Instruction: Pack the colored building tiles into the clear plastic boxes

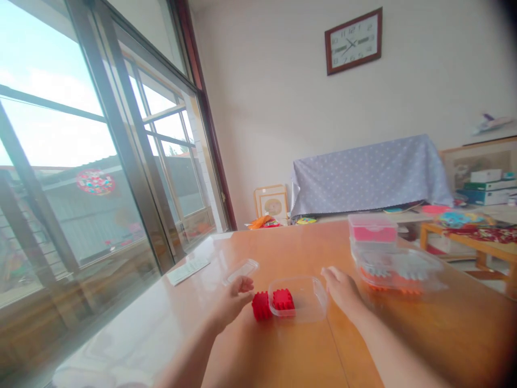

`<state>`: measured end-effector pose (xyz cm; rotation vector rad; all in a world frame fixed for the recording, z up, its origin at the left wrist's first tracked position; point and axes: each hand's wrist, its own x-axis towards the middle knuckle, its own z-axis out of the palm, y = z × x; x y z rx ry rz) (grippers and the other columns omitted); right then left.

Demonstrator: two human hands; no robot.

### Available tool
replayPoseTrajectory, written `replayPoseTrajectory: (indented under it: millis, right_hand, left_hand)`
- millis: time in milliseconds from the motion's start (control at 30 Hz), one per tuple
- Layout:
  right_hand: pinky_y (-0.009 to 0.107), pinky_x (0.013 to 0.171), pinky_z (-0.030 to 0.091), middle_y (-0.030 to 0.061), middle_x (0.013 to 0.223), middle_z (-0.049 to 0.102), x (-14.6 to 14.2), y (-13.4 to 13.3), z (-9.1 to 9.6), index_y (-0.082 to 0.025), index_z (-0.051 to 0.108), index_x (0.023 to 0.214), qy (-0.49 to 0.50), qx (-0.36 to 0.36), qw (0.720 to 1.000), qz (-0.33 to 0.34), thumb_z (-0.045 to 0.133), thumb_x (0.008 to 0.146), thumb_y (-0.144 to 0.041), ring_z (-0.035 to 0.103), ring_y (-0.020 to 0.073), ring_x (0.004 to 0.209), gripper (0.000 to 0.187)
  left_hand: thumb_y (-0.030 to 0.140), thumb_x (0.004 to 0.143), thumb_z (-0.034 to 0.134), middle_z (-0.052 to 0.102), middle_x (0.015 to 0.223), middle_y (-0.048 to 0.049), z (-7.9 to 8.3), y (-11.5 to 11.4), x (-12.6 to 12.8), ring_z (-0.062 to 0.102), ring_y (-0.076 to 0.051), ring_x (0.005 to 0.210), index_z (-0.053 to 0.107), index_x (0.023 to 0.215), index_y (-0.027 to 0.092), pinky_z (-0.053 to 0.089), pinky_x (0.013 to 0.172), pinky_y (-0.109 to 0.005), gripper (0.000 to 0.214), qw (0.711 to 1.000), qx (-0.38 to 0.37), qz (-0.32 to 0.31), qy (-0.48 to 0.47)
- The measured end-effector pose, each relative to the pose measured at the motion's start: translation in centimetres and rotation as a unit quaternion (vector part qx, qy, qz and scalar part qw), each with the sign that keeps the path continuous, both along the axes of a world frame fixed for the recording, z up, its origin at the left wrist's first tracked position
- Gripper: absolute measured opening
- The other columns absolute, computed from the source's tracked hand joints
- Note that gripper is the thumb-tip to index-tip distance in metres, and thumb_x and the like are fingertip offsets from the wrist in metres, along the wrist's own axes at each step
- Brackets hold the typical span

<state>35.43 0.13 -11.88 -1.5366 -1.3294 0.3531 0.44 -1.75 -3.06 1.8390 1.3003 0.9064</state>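
Observation:
A clear plastic container (309, 310) sits on the table between my two hands. One stack of red notched-edge pieces (283, 300) shows within its left part; whether it lies inside or is seen through the wall is hard to tell. Another red notched stack (262, 307) stands just outside, against the container's left side. My left hand (234, 299) is beside that outer stack, thumb and fingers apart, with nothing seen in it. At the container's right side my right hand (343, 291) is held with fingers stretched out and holds nothing; contact with the rim is unclear.
A clear lid (241, 271) and a paper sheet (188, 270) lie at the table's left. To the right are a clear container with orange and white pieces (391, 277) and a box with pink contents (372, 231). Glass doors (133, 134) line the left side.

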Motion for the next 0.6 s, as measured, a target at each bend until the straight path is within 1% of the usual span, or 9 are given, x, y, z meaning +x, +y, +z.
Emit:
replayPoseTrajectory:
  millis: [67, 133, 200, 267, 333, 433, 533, 600]
  right_hand:
    - [0.027, 0.057, 0.030, -0.0032, 0.055, 0.052, 0.0, 0.0, 0.0, -0.024, 0.047, 0.063, -0.009, -0.006, 1.000, -0.003, 0.038, 0.094, -0.053, 0.046, 0.0151, 0.055, 0.044]
    - [0.027, 0.058, 0.029, -0.0029, 0.054, 0.053, 0.0, 0.0, 0.0, -0.024, 0.047, 0.063, -0.012, -0.012, 1.000, -0.007, 0.038, 0.094, -0.053, 0.048, 0.0152, 0.055, 0.044]
    - [0.027, 0.058, 0.029, -0.0028, 0.055, 0.055, 0.0, -0.1, 0.1, -0.023, 0.048, 0.063, -0.010, -0.019, 1.000, -0.006, 0.037, 0.095, -0.052, 0.050, 0.0154, 0.056, 0.044]
    - [0.027, 0.058, 0.029, -0.0028, 0.055, 0.055, 0.0, -0.1, 0.0, -0.023, 0.048, 0.064, -0.011, -0.021, 1.000, -0.002, 0.037, 0.095, -0.052, 0.051, 0.0156, 0.057, 0.044]
    - [0.027, 0.058, 0.029, -0.0028, 0.056, 0.056, 0.0, 0.0, -0.1, -0.023, 0.049, 0.065, -0.014, -0.021, 1.000, -0.002, 0.037, 0.095, -0.052, 0.052, 0.0156, 0.057, 0.043]
    - [0.027, 0.057, 0.029, -0.0028, 0.056, 0.055, 0.1, -0.1, -0.2, -0.023, 0.047, 0.064, -0.018, -0.021, 1.000, -0.004, 0.038, 0.094, -0.052, 0.051, 0.0154, 0.056, 0.043]
    - [0.027, 0.057, 0.030, -0.0025, 0.056, 0.054, 0.0, -0.2, 0.1, -0.024, 0.046, 0.062, -0.014, -0.020, 1.000, -0.007, 0.038, 0.094, -0.052, 0.050, 0.0154, 0.056, 0.043]
    - [0.027, 0.057, 0.030, -0.0021, 0.057, 0.054, -0.3, -0.5, 0.5, -0.024, 0.046, 0.063, -0.008, -0.017, 1.000, -0.008, 0.037, 0.095, -0.053, 0.050, 0.0157, 0.057, 0.044]
  left_hand:
    - [0.025, 0.073, 0.067, 0.067, 0.120, -0.0096, 1.0, -0.1, -0.3, 0.060, -0.026, 0.114, 0.061, 0.115, 0.020, 0.046, 0.097, -0.039, 0.043, 0.995, -0.002, -0.050, 0.083]
    - [0.021, 0.069, 0.070, 0.064, 0.126, -0.0089, 1.6, -0.1, -0.3, 0.058, -0.026, 0.119, 0.060, 0.121, 0.022, 0.044, 0.102, -0.039, 0.052, 0.985, 0.012, -0.082, 0.151]
    - [0.019, 0.067, 0.071, 0.063, 0.129, -0.0082, 1.7, 0.1, -0.1, 0.057, -0.026, 0.121, 0.059, 0.124, 0.023, 0.043, 0.104, -0.037, 0.059, 0.976, 0.032, -0.101, 0.191]
    - [0.018, 0.065, 0.071, 0.063, 0.128, -0.0075, 1.4, 0.3, 0.1, 0.059, -0.027, 0.118, 0.059, 0.124, 0.024, 0.045, 0.101, -0.036, 0.060, 0.969, 0.049, -0.110, 0.217]
    - [0.017, 0.065, 0.071, 0.064, 0.124, -0.0069, 1.1, 0.5, 0.2, 0.061, -0.026, 0.113, 0.059, 0.122, 0.023, 0.048, 0.097, -0.036, 0.059, 0.964, 0.060, -0.110, 0.234]
    - [0.017, 0.065, 0.070, 0.065, 0.120, -0.0062, 0.8, 0.7, 0.0, 0.062, -0.025, 0.108, 0.059, 0.121, 0.023, 0.049, 0.094, -0.035, 0.058, 0.965, 0.061, -0.103, 0.233]
    - [0.016, 0.066, 0.069, 0.066, 0.117, -0.0061, 1.4, 0.6, -0.4, 0.062, -0.023, 0.107, 0.059, 0.119, 0.023, 0.049, 0.094, -0.035, 0.054, 0.970, 0.069, -0.092, 0.213]
    - [0.015, 0.068, 0.067, 0.066, 0.115, -0.0065, 2.2, 0.5, -0.3, 0.062, -0.023, 0.107, 0.059, 0.115, 0.022, 0.049, 0.094, -0.035, 0.048, 0.973, 0.096, -0.079, 0.197]
